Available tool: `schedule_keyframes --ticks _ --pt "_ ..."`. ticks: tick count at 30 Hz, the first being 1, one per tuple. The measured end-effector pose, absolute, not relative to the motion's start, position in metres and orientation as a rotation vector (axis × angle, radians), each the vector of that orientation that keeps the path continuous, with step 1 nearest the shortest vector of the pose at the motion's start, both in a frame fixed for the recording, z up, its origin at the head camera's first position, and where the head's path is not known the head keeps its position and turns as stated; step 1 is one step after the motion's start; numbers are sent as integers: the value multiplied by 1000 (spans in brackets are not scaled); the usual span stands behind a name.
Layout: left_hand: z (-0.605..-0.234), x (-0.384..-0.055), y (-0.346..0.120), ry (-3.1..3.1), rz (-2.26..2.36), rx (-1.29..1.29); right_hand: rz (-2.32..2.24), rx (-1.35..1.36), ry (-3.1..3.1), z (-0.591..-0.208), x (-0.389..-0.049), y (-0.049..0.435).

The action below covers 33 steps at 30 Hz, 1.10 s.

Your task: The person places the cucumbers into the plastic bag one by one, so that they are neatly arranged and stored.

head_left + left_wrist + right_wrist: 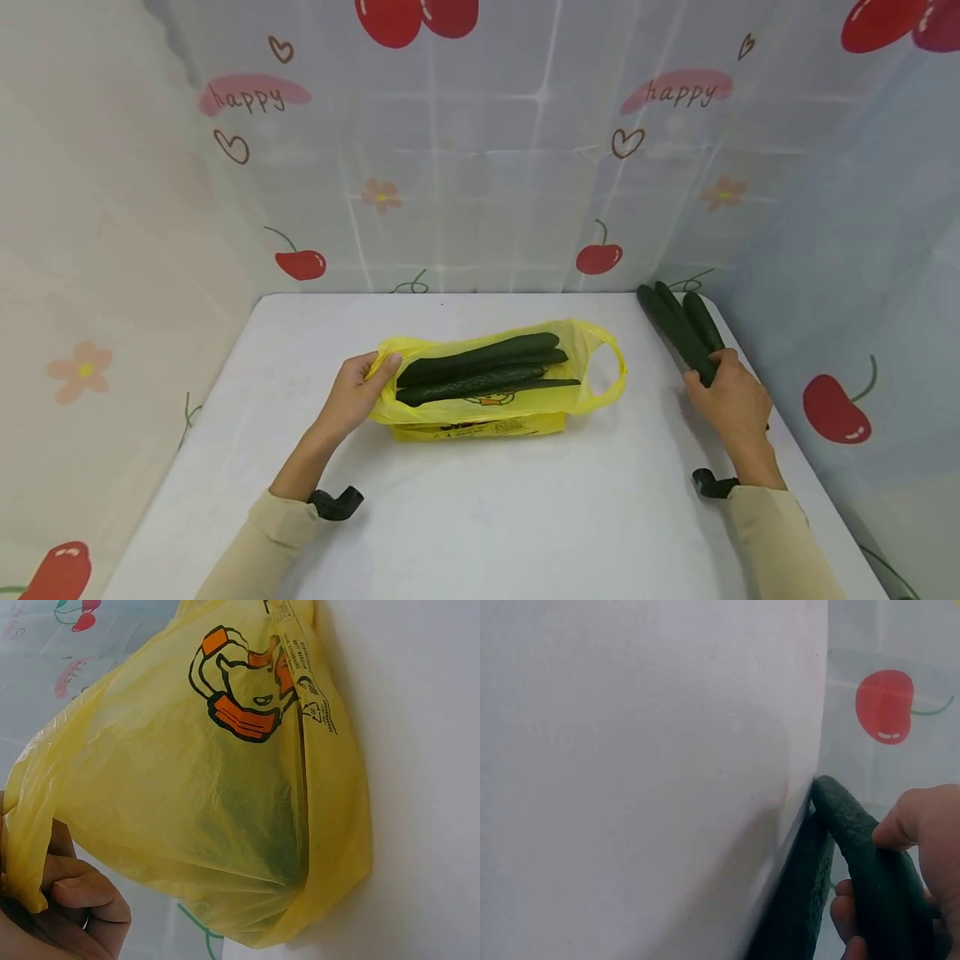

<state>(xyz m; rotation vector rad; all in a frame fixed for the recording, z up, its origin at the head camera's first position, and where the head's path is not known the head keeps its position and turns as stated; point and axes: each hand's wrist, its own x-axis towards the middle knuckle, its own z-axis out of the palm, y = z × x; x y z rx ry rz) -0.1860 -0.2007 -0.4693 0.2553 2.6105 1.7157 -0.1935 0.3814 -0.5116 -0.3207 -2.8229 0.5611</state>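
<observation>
My left hand [354, 392] pinches the left rim of a yellow plastic bag [431, 412] lying on its side at mid-table, its mouth spread and one loop handle out to the right. Several long dark green cucumbers [480, 358] lie side by side inside it. In the left wrist view, they show as a dark shape through the thin plastic of the bag [150, 765]. Over at the table's right edge my right hand [735, 404] grips a cucumber [877, 877], thumb on one side and fingers round the other. Another cucumber [791, 907] lies beside it on the table.
A white table [465, 517] carries everything. Printed curtains [480, 167] with cherries, hearts and flowers hang along its back and both sides. Another cucumber [702, 321] lies near the back right corner. A black wrist mount [337, 503] sticks out from the left sleeve.
</observation>
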Motion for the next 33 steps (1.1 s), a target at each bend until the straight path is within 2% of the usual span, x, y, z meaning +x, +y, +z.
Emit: schedule_keyframes --ticks 19,33 --pt "-467 -187 -198 2620 1706 257 755 -408 -2715 -510 -191 382" --pt "-468 -187 -198 2613 1715 247 786 -351 -2631 -495 -182 378"
